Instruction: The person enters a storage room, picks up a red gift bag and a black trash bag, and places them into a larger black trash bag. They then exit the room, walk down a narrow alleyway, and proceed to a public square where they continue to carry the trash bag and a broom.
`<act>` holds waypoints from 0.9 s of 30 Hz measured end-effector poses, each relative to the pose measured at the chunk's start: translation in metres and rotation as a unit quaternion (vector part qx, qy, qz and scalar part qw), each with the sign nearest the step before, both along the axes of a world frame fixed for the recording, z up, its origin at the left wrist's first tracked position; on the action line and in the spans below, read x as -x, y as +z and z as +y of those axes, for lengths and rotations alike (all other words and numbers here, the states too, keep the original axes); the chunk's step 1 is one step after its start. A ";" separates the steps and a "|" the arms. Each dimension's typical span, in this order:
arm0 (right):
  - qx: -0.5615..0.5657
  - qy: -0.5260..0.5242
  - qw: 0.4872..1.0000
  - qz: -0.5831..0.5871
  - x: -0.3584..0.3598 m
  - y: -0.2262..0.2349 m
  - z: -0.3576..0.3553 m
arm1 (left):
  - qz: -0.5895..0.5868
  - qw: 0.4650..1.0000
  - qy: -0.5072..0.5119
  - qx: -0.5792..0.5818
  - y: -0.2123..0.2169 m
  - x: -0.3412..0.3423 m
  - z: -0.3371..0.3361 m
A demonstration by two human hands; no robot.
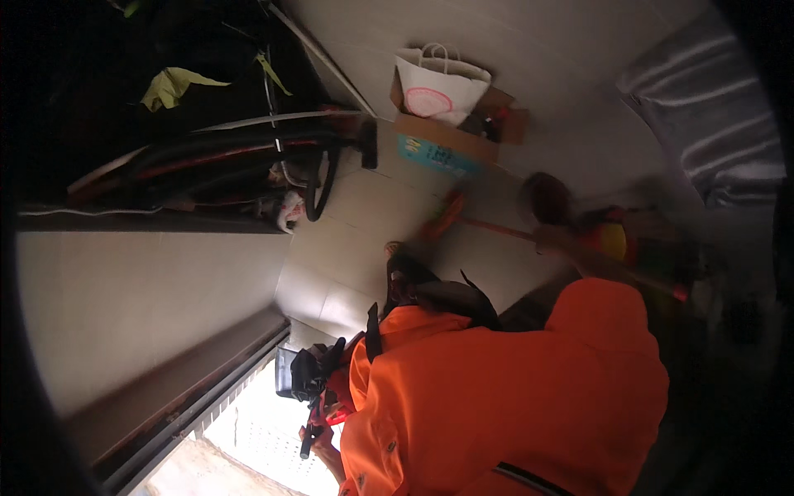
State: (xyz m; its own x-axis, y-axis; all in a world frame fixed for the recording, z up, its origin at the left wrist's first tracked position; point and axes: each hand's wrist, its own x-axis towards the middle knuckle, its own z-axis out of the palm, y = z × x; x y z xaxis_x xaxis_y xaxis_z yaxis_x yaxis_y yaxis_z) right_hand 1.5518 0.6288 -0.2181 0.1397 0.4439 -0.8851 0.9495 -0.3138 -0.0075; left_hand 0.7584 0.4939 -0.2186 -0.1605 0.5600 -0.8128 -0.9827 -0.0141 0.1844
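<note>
- While a dark bar (306, 445) is gripped at seven o'clock by the left hand (326, 448), its purpose there cannot be told.
- At three o'clock, an orange-red broom-like tool (500, 229) is gripped partway along its handle by the right hand (549, 240), apparently so that its head is angled down toward the floor (347, 231), near centre.
- Toward one o'clock, a white bag (447, 78), pink-printed, is apparently held upright by an open carton (451, 140), on whose blue side dark, blurred lettering is printed.
</note>
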 end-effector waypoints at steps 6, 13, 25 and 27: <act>0.022 -0.188 0.982 -0.009 0.064 0.053 -0.097 | -0.146 0.987 0.015 0.071 -0.030 0.043 -0.018; -0.008 -0.335 0.933 0.132 0.129 0.052 -0.121 | -0.043 0.993 0.039 0.105 -0.051 0.066 -0.033; -0.217 0.325 0.895 0.215 0.074 -0.190 0.096 | 0.037 0.977 0.199 0.064 -0.021 0.001 -0.053; -0.153 0.288 0.910 0.255 0.106 -0.215 0.132 | 0.089 0.963 0.241 0.084 -0.021 -0.004 -0.065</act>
